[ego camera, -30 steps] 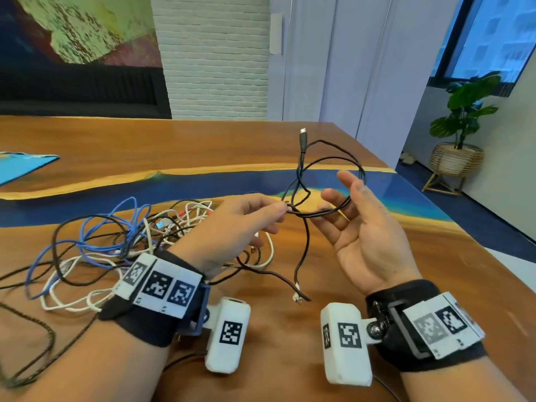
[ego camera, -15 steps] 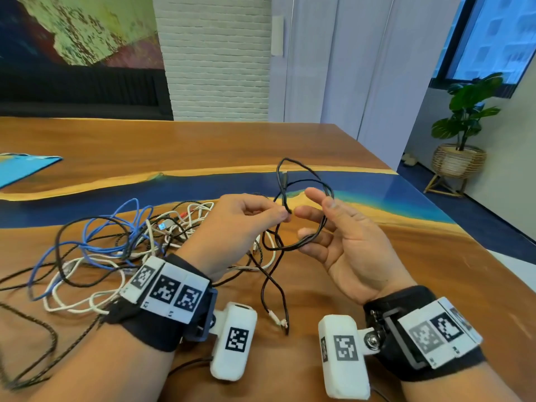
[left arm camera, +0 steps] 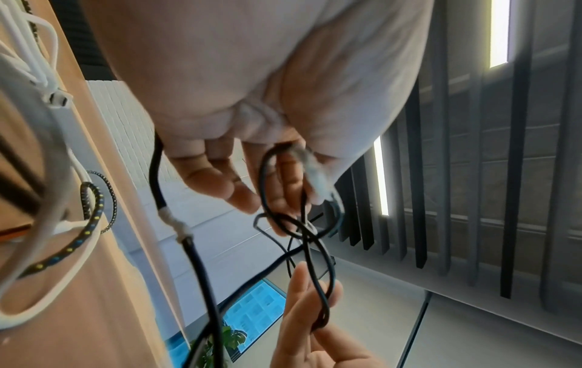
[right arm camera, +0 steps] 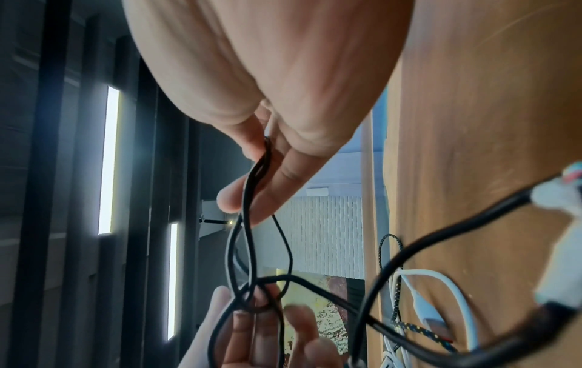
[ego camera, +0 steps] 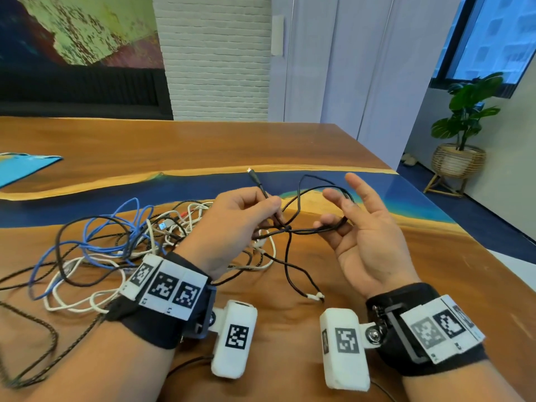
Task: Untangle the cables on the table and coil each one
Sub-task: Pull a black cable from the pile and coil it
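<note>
A thin black cable (ego camera: 303, 230) stretches between my two hands above the wooden table (ego camera: 290, 146). My left hand (ego camera: 274, 211) pinches it near one end, and that metal-tipped plug (ego camera: 251, 173) sticks up and away. A small knot (ego camera: 287, 227) sits midway between the hands. My right hand (ego camera: 338, 216) is palm up; its lower fingers curl round the cable's loops while the upper fingers stay straight. The cable's other end, a white plug (ego camera: 316, 297), lies on the table. The right wrist view shows the strands (right arm camera: 249, 249) running between the right fingers (right arm camera: 277, 174).
A tangle of blue, white, black and braided cables (ego camera: 116, 242) lies on the table left of my left hand. A braided cable (ego camera: 43, 343) trails toward the near left edge. A blue sheet (ego camera: 23, 166) lies far left. The table's right edge (ego camera: 435, 216) is close to my right hand.
My hands have drawn apart, pulling the small round loop into taut strands with a knot between them. The free plug end swung up and to the left.
</note>
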